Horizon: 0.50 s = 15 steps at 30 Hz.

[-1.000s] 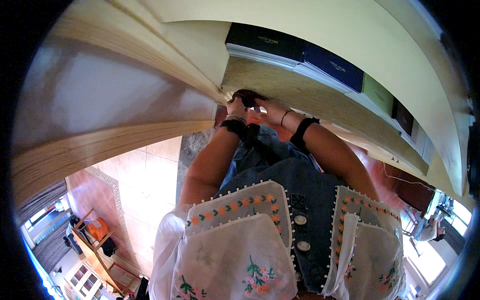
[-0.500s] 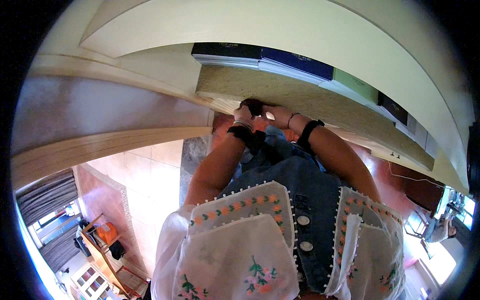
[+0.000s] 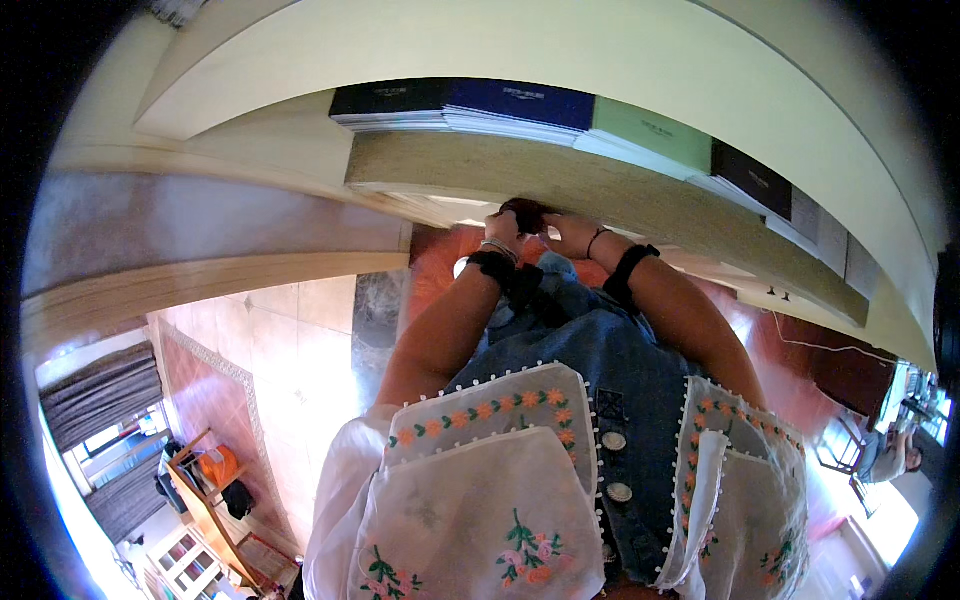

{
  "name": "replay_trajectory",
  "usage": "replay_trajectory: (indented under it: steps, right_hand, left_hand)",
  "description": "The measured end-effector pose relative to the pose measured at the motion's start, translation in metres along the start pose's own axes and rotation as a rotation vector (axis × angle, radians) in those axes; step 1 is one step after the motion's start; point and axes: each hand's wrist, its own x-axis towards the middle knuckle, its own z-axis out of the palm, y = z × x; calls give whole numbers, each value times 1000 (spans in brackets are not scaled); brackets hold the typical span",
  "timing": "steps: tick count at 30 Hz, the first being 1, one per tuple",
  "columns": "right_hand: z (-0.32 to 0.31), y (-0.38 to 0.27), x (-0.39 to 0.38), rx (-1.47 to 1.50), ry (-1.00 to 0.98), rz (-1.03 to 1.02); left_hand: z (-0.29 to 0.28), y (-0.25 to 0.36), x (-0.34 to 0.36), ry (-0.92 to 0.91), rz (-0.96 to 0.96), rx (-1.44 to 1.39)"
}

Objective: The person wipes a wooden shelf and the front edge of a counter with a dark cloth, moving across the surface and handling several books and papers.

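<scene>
My left hand (image 3: 503, 230) is closed on a small, dark reddish-brown object (image 3: 527, 214) whose kind I cannot make out. From the other side my right hand (image 3: 572, 235) touches the same object, its thumb and fingers bent toward it. Both hands are close together, just in front of and below the edge of a pale wooden shelf (image 3: 480, 168). Black bands circle both forearms near the wrists, and thin bracelets lie beside them. The shelf edge and my fingers hide part of what I hold.
Several booklets stand or lie in a row on the shelf: black (image 3: 395, 97), dark blue (image 3: 520, 105), green (image 3: 655, 138), dark brown (image 3: 755, 180). At left is a wooden door frame (image 3: 220, 280). A chair with an orange item (image 3: 216, 466) stands far left; a person (image 3: 890, 458) sits far right.
The shelf and booklets have shifted left in the picture, showing more of the covers. My hands sit slightly further right and lower, and the dark object remains between them.
</scene>
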Motion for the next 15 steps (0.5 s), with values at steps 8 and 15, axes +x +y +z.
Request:
replay_trajectory:
  steps: [8,15]
  right_hand:
    - [-20,31,-57,-39,47,106]
    - [-17,86,-85,147,13,288]
  left_hand:
    - [35,53,14,67,141,-116]
    - [82,89,45,14,350,-206]
